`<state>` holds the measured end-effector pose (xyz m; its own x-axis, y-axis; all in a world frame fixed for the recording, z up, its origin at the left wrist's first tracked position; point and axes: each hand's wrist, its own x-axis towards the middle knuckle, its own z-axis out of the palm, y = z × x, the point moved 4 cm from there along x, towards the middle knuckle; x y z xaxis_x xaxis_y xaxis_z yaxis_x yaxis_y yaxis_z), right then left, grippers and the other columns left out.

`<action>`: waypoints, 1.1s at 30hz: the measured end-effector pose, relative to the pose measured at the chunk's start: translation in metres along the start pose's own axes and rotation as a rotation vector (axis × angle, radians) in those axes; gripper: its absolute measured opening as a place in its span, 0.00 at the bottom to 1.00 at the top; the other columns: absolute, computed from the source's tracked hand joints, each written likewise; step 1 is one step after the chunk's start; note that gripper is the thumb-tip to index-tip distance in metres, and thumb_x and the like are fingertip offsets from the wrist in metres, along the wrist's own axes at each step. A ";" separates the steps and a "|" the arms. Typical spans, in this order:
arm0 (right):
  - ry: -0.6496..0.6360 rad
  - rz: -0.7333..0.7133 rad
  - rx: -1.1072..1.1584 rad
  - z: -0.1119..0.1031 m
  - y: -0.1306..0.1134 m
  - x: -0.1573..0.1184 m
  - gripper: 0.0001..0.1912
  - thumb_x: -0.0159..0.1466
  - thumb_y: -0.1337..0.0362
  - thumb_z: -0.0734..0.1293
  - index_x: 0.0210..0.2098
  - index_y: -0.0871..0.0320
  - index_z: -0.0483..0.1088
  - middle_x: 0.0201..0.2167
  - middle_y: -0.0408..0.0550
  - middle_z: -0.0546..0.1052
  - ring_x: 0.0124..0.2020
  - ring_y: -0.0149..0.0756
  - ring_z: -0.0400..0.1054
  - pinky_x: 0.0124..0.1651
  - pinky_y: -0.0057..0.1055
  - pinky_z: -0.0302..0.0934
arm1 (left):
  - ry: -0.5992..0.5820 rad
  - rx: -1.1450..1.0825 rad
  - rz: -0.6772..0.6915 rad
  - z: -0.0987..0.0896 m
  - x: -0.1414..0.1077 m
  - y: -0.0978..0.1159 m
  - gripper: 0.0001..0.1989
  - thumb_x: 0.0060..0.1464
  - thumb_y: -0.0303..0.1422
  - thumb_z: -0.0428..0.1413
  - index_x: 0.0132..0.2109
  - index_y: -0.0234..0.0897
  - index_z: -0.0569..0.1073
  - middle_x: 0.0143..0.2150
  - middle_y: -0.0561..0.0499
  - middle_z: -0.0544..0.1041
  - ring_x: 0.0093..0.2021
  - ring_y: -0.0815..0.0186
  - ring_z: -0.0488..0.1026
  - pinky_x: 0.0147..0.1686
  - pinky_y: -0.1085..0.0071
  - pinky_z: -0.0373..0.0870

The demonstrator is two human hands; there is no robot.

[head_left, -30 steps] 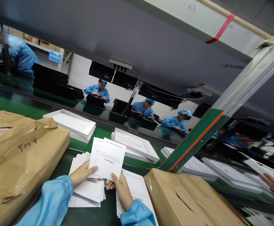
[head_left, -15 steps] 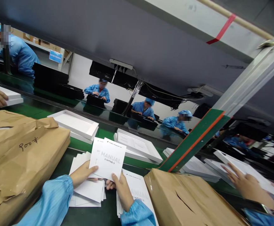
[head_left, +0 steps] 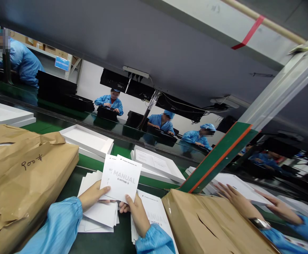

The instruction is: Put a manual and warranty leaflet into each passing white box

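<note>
My left hand (head_left: 94, 194) pinches a white printed leaflet (head_left: 106, 176) by its lower left. Overlapping it is a white manual (head_left: 126, 178) marked "HYTAB", which my right hand (head_left: 136, 210) grips at the bottom edge with the thumb on top. Under my left hand lies a loose stack of white leaflets (head_left: 101, 215). To the right, partly covered by my right hand and sleeve, is a pile of manuals (head_left: 154, 208). Just beyond my hands, white open boxes (head_left: 89, 139) rest on the green belt, one box (head_left: 156, 162) holding printed paper.
A brown paper package (head_left: 29, 176) stands at my left, another brown package (head_left: 209, 215) at my right. A slanting post (head_left: 219, 158) rises beside it. At the right, a co-worker's hands (head_left: 235, 201) touch a white box (head_left: 243, 187). Several people in blue sit across the line.
White boxes on the belt have shifted slightly right. The co-worker's hands at right have moved left onto a box; the hand at far left has gone from view. My hands stay still.
</note>
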<state>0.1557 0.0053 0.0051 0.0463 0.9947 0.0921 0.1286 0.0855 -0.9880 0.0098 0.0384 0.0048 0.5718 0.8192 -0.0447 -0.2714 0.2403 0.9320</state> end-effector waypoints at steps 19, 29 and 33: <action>0.008 0.003 0.002 0.000 -0.002 0.000 0.20 0.51 0.49 0.59 0.29 0.62 0.60 0.16 0.42 0.67 0.14 0.28 0.63 0.18 0.24 0.53 | 0.004 0.033 -0.015 -0.001 0.002 -0.002 0.27 0.43 0.39 0.51 0.50 0.31 0.57 0.42 0.41 0.69 0.34 0.63 0.70 0.35 0.67 0.67; -0.004 -0.009 -0.010 0.000 0.000 0.000 0.20 0.52 0.49 0.58 0.28 0.62 0.60 0.16 0.42 0.68 0.14 0.28 0.63 0.18 0.24 0.54 | 0.021 0.035 -0.022 0.001 0.001 0.001 0.26 0.43 0.39 0.51 0.49 0.32 0.59 0.42 0.41 0.69 0.34 0.63 0.71 0.35 0.67 0.67; -0.002 -0.004 -0.001 0.000 0.000 0.001 0.20 0.51 0.49 0.58 0.29 0.62 0.60 0.16 0.42 0.68 0.14 0.28 0.63 0.18 0.24 0.54 | 0.024 0.028 -0.020 0.001 0.000 0.002 0.26 0.43 0.39 0.51 0.49 0.31 0.59 0.42 0.41 0.70 0.34 0.63 0.71 0.34 0.67 0.67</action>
<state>0.1555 0.0059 0.0048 0.0437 0.9945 0.0956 0.1300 0.0892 -0.9875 0.0103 0.0379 0.0070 0.5581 0.8266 -0.0721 -0.2377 0.2425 0.9406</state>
